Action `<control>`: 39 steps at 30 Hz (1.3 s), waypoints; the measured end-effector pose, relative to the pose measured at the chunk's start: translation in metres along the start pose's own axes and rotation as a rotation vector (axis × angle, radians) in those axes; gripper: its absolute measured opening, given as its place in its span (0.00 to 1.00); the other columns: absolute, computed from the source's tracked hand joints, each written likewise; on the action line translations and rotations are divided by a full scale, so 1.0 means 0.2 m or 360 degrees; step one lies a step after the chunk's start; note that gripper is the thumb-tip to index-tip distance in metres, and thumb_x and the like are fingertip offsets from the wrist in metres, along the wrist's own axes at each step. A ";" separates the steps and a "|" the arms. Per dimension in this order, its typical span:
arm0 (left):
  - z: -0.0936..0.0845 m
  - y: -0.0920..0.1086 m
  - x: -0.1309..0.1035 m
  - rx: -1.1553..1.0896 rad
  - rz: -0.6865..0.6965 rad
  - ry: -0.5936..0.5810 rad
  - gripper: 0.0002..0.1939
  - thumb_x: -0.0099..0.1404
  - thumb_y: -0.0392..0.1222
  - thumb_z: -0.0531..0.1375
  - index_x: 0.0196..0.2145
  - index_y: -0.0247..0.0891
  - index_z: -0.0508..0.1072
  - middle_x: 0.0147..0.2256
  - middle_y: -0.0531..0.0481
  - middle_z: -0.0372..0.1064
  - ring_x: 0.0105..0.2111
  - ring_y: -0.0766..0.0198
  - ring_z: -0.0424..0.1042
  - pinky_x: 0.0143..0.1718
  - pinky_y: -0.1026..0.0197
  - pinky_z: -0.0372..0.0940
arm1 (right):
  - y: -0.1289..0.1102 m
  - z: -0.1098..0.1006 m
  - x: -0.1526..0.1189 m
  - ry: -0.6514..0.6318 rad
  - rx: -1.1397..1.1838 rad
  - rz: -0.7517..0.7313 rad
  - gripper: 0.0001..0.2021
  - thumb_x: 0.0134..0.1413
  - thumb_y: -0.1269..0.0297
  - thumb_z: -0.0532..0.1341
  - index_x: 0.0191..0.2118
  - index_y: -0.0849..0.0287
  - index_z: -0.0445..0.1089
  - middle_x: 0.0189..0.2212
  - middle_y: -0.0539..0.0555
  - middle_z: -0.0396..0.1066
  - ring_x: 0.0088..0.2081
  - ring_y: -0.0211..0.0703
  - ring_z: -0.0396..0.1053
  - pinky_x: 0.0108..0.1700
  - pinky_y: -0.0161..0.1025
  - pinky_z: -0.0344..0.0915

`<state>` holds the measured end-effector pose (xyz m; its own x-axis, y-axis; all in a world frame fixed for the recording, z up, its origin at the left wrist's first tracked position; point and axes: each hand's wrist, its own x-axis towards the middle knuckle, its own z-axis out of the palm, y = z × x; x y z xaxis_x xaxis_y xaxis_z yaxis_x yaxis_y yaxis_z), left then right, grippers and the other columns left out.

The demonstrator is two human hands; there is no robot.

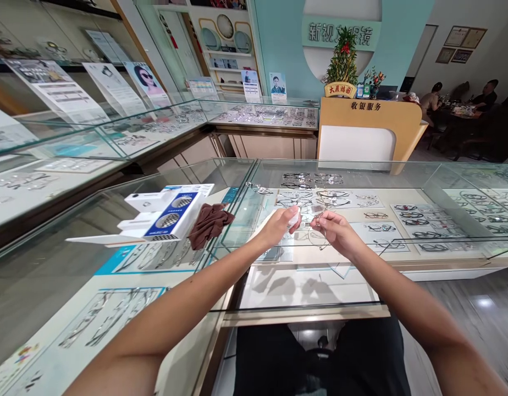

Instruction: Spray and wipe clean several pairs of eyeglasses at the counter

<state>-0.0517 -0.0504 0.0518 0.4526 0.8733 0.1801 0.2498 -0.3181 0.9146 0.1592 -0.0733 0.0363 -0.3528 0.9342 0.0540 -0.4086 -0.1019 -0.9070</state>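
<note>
My left hand [279, 226] is closed around a small white item [294, 217] that looks like a wipe or tissue; most of it is covered by the fingers. Just beside it, my right hand [338, 232] pinches thin-rimmed eyeglasses [317, 238] between thumb and fingers. A round lens rim hangs below the fingertips, and the rest of the frame is partly hidden. Both hands are above the glass display case, close together. A brown cloth [210, 224] lies crumpled to the left, against an opened blue and white box [171, 219].
Rows of eyeglass frames [423, 234] lie inside the glass case in front and to the right. A second glass counter [262, 116] runs along the back left, with standing posters [56, 88]. Behind is a cashier desk [361, 144]. Two people sit at the far right.
</note>
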 end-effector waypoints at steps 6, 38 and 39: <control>0.07 -0.01 -0.04 0.0235 0.0013 -0.0109 0.36 0.66 0.78 0.49 0.21 0.42 0.56 0.20 0.54 0.53 0.24 0.65 0.53 0.29 0.58 0.49 | -0.02 -0.02 0.01 0.0021 0.0062 -0.0036 0.20 0.42 0.47 0.82 0.28 0.52 0.76 0.33 0.48 0.81 0.42 0.42 0.77 0.55 0.43 0.70; -0.45 -0.44 0.14 0.0384 -0.0475 0.1116 0.06 0.64 0.38 0.58 0.40 0.42 0.64 0.39 0.49 0.68 0.42 0.56 0.71 0.54 0.54 0.66 | -0.04 -0.09 0.05 0.0073 0.0107 -0.0059 0.19 0.41 0.49 0.82 0.28 0.52 0.75 0.33 0.49 0.80 0.40 0.42 0.76 0.49 0.42 0.70; -0.47 -0.47 0.14 0.0407 -0.0504 0.1116 0.07 0.65 0.39 0.58 0.40 0.42 0.64 0.39 0.48 0.68 0.42 0.56 0.71 0.54 0.54 0.66 | -0.04 -0.09 0.05 0.0076 0.0116 -0.0058 0.19 0.41 0.50 0.82 0.27 0.52 0.75 0.33 0.49 0.80 0.40 0.42 0.76 0.49 0.41 0.69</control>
<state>-0.1422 0.0375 0.0054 -0.2934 0.9370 0.1894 0.5025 -0.0174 0.8644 0.1749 -0.0575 0.0368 -0.2964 0.9529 0.0650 -0.4810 -0.0902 -0.8721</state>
